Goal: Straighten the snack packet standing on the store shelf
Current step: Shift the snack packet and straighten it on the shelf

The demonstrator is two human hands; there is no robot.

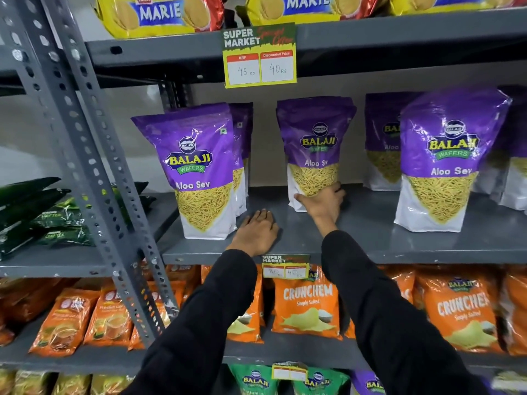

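A purple and white Aloo Sev snack packet (313, 143) stands upright at the middle of the grey metal shelf (356, 238), set back from the front edge. My right hand (322, 202) grips its bottom, fingers wrapped around the lower right corner and thumb at the lower left. Palm down, my left hand (256, 229) rests flat on the bare shelf to the packet's lower left, between it and the left front packet, and holds nothing. Both arms wear black sleeves.
More Aloo Sev packets stand on the same shelf: one at the front left (199, 172), one at the front right (445, 161), others behind them. A slotted steel upright (85, 166) runs at the left. A price tag (259, 57) hangs above. Orange chip bags (308, 306) fill the shelf below.
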